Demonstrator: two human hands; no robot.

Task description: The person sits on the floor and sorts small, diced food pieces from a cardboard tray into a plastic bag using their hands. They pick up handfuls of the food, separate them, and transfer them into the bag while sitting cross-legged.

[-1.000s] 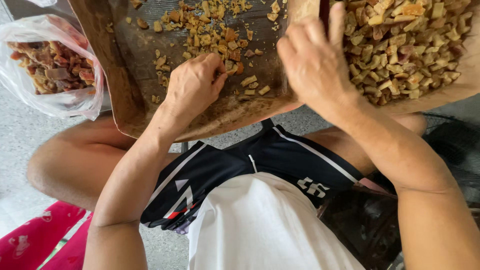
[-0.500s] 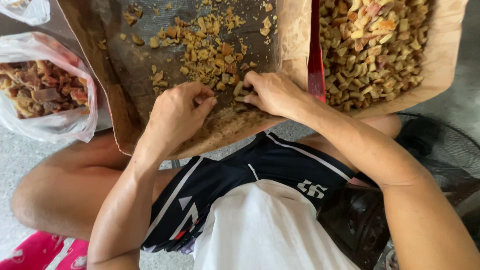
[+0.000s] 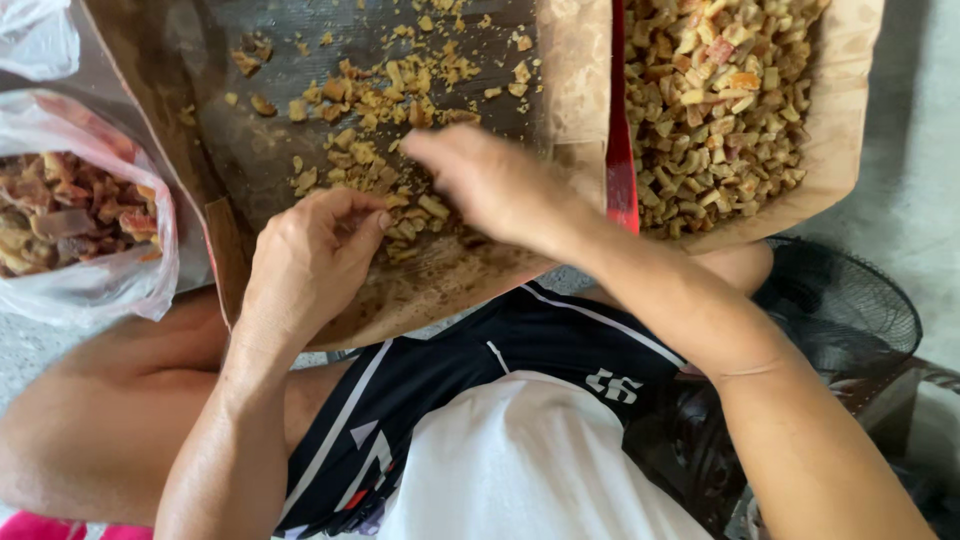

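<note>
Tan bits [image 3: 385, 160] pinched in the left hand [image 3: 305, 260] could drop off the tray [image 3: 250, 130] edge beside the blurred, loosely curled right hand [image 3: 490, 185].

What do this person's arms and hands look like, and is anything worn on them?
Both arms are bare up to the frame's edge. The left hand and right hand have no gloves, and no rings, watch or wristbands show. The right hand is a little blurred.

A clear plastic bag [image 3: 90, 230] of reddish-brown chunks sits at the left. A black fan [image 3: 850, 310] stands near right, on grey floor [image 3: 920, 170].
</note>
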